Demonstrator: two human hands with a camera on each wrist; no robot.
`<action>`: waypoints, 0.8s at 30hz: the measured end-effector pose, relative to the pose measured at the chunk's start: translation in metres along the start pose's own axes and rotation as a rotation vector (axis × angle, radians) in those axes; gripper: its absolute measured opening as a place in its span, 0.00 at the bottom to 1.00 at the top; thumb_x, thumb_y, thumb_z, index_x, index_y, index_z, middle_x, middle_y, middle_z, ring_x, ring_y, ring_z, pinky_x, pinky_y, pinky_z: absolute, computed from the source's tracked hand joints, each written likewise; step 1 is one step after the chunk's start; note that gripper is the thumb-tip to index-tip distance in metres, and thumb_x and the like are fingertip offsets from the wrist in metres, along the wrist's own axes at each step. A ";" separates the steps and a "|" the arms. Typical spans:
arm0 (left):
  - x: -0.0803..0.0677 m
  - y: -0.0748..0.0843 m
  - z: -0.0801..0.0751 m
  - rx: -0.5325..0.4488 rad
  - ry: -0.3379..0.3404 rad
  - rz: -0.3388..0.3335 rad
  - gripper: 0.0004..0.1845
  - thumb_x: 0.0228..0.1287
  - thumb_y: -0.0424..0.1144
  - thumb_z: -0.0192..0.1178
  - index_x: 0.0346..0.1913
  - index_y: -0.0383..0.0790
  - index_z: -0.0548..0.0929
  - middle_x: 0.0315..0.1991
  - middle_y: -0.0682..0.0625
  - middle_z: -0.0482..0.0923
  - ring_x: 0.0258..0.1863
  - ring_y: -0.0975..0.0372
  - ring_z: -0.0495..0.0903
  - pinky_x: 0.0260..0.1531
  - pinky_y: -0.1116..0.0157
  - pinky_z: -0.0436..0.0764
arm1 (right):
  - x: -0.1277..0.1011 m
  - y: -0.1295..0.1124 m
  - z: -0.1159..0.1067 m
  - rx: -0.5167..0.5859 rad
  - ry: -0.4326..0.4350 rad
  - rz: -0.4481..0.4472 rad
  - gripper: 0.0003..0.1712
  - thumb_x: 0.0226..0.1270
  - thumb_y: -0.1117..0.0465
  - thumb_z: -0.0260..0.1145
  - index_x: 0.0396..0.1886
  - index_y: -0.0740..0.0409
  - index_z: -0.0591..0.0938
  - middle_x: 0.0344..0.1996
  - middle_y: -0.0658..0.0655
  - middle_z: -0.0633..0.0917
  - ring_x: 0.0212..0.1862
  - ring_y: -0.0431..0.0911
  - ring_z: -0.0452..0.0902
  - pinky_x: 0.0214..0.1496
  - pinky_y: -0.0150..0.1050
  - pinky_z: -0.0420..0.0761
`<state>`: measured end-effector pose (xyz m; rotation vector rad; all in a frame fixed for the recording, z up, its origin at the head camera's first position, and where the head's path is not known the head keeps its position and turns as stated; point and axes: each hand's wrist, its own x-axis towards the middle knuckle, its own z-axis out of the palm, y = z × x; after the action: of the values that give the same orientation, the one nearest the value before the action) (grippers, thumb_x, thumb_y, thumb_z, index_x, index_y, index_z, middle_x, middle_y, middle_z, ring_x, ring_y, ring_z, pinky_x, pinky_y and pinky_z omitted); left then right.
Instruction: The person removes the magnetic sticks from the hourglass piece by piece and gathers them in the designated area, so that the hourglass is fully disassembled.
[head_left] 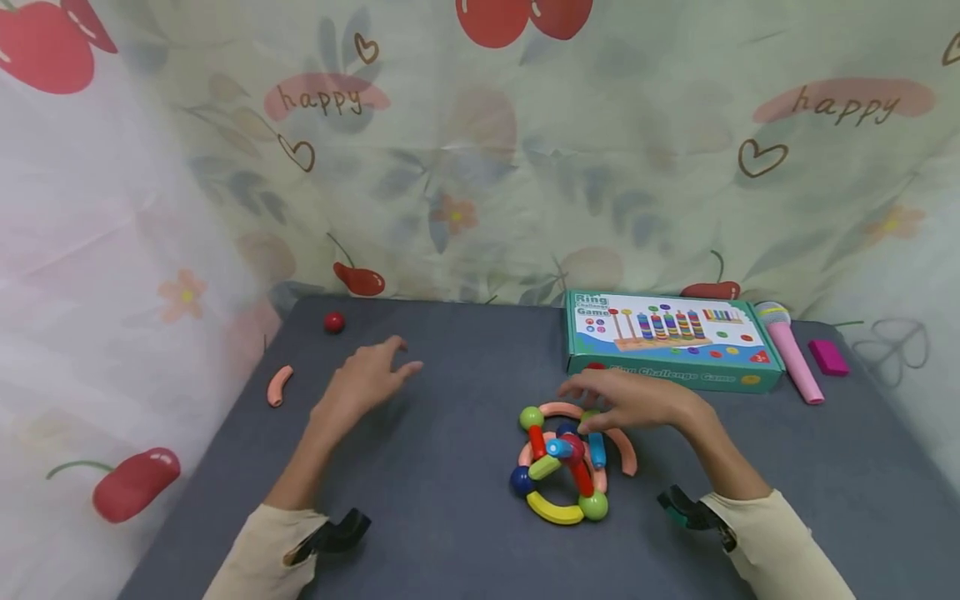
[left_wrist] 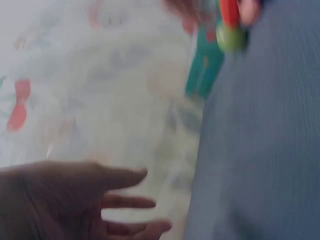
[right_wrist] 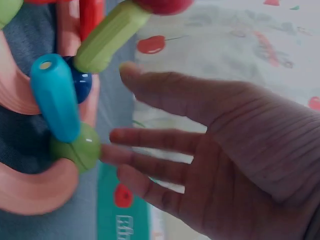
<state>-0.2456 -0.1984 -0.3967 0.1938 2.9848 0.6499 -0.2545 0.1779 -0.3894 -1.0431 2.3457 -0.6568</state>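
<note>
A toy built of coloured rods and balls [head_left: 564, 462] sits on the grey table [head_left: 450, 517], right of centre. My right hand [head_left: 626, 400] hovers over its far side with straight fingers, and one fingertip [right_wrist: 107, 152] touches a green ball [right_wrist: 76, 148] beside the blue rod [right_wrist: 54, 97]. My left hand [head_left: 367, 379] floats open above the table's left part, holding nothing, its fingers [left_wrist: 127, 177] spread. A loose pink curved piece [head_left: 279, 386] and a red ball [head_left: 333, 322] lie to its left and beyond it.
A teal "Ring Challenge Game" box [head_left: 671, 340] lies behind the toy. Beside it on the right are a pink toy microphone [head_left: 791, 354] and a small magenta block [head_left: 828, 357]. A patterned curtain [head_left: 480, 150] closes off the back and left.
</note>
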 end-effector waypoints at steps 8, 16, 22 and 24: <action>0.012 0.069 0.043 -0.231 -0.249 0.170 0.20 0.64 0.54 0.53 0.52 0.46 0.76 0.27 0.51 0.77 0.23 0.63 0.75 0.24 0.65 0.72 | 0.027 0.017 0.006 -0.037 -0.042 0.057 0.23 0.63 0.56 0.62 0.57 0.57 0.72 0.36 0.51 0.80 0.36 0.43 0.75 0.39 0.38 0.75; 0.020 0.097 0.076 -0.310 -0.358 0.232 0.22 0.64 0.53 0.53 0.53 0.42 0.76 0.32 0.47 0.81 0.28 0.58 0.80 0.26 0.65 0.74 | 0.042 0.026 0.014 -0.105 0.003 -0.009 0.12 0.61 0.61 0.64 0.44 0.57 0.78 0.26 0.49 0.77 0.26 0.41 0.71 0.28 0.33 0.72; 0.024 0.106 0.090 -0.314 -0.375 0.243 0.27 0.62 0.54 0.55 0.57 0.39 0.73 0.30 0.49 0.80 0.25 0.62 0.77 0.25 0.66 0.73 | 0.042 0.023 0.012 -0.128 0.065 -0.005 0.09 0.57 0.65 0.64 0.39 0.57 0.80 0.24 0.49 0.76 0.23 0.40 0.69 0.24 0.32 0.71; 0.026 0.106 0.093 -0.320 -0.360 0.234 0.27 0.61 0.54 0.56 0.58 0.41 0.73 0.28 0.49 0.78 0.23 0.62 0.74 0.23 0.66 0.72 | 0.041 0.020 0.008 -0.138 0.088 0.009 0.10 0.58 0.65 0.64 0.40 0.57 0.80 0.25 0.49 0.76 0.24 0.39 0.69 0.25 0.33 0.72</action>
<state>-0.2499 -0.0612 -0.4385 0.5741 2.4960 0.9850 -0.2843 0.1563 -0.4172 -1.0823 2.5003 -0.5550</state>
